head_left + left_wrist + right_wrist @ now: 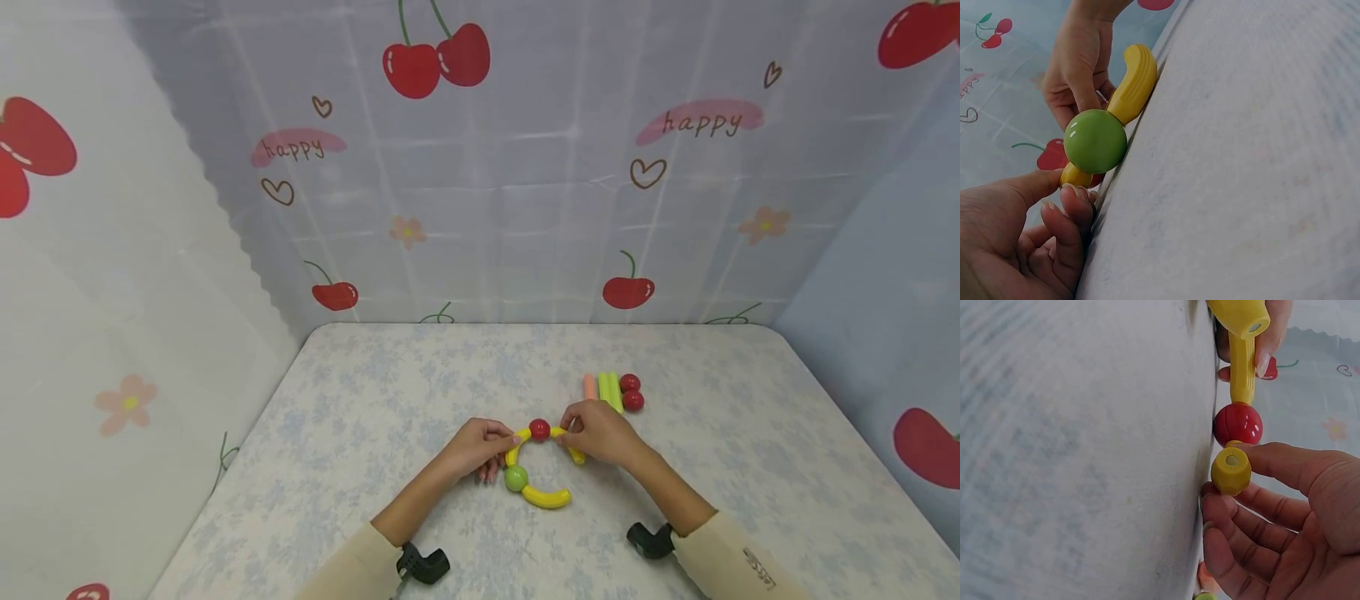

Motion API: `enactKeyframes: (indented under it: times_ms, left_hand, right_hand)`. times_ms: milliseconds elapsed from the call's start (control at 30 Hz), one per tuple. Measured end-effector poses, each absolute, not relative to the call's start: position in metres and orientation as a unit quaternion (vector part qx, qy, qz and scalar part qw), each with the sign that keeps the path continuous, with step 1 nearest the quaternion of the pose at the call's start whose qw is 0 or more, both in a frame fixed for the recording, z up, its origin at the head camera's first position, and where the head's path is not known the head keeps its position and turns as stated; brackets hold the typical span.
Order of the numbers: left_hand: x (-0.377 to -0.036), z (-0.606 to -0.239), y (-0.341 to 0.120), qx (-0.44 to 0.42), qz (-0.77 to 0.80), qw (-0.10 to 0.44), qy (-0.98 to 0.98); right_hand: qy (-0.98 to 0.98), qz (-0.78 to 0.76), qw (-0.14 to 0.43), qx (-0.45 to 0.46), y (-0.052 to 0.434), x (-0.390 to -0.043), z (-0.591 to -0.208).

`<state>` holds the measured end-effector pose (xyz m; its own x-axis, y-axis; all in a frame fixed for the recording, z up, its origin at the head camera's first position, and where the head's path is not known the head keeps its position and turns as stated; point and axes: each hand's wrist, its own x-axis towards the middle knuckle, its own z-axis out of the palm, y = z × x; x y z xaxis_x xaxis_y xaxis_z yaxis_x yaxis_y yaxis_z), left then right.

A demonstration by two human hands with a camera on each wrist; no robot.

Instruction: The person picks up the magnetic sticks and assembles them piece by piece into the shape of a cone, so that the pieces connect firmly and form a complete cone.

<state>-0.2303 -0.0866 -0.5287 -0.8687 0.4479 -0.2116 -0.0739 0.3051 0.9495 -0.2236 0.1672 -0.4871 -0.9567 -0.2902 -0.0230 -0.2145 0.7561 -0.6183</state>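
On the table, curved yellow sticks and balls form an open ring. My left hand (474,448) pinches the left yellow stick (512,456) between thumb and fingers. My right hand (603,433) pinches the right yellow stick (577,457), whose free end shows a small grey disc in the right wrist view. A red ball (539,429) joins these two sticks at the top. Below the left stick sits a green ball (516,477), and from it a third yellow stick (547,498) curves to the right. A gap separates that stick's free end from the right stick.
Behind my right hand lie a pink stick (589,387), light green sticks (610,392) and two red balls (633,401). Black wrist devices (425,565) stick out beside both sleeves. A cherry-printed curtain (510,208) rises at the table's (375,375) back edge.
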Motion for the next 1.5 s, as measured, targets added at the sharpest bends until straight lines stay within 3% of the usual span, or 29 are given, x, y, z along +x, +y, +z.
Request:
enactKeyframes:
  times_ms: [367, 767, 933, 1200, 1500]
  left_hand:
    - [-0.231, -0.527, -0.082, 0.138, 0.572, 0.233, 0.774]
    - [-0.242, -0.513, -0.094, 0.178, 0.522, 0.283, 0.785]
    - [-0.262, -0.500, -0.098, 0.206, 0.469, 0.236, 0.826]
    - [-0.287, -0.497, -0.070, 0.277, 0.416, 0.164, 0.850]
    - [-0.294, -0.498, -0.037, 0.343, 0.377, 0.188, 0.840]
  right_hand:
    - [0.939, -0.316, 0.068, -0.122, 0.172, -0.231, -0.486]
    - [0.938, -0.307, 0.045, -0.155, 0.178, -0.223, -0.482]
    - [0.949, -0.274, 0.014, -0.152, 0.185, -0.209, -0.468]
    - [0.952, -0.245, 0.041, -0.179, 0.186, -0.170, -0.454]
    - [0.932, -0.250, 0.094, -0.244, 0.167, -0.137, -0.455]
